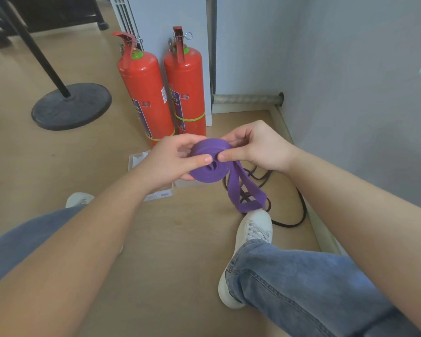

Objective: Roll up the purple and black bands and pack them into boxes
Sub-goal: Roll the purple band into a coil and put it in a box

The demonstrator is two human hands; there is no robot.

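Observation:
A purple band is partly wound into a flat coil held above the floor. My left hand grips the coil from the left, thumb on top. My right hand pinches its right edge, thumb on the coil's face. A loose purple tail hangs down toward my right shoe. The black band lies in loops on the floor to the right, below my right hand. A clear plastic box sits on the floor under my left hand, mostly hidden.
Two red fire extinguishers stand against a white cabinet behind the hands. A black round stand base sits at the left. A grey wall and its skirting run along the right. My legs in jeans and white shoes lie below.

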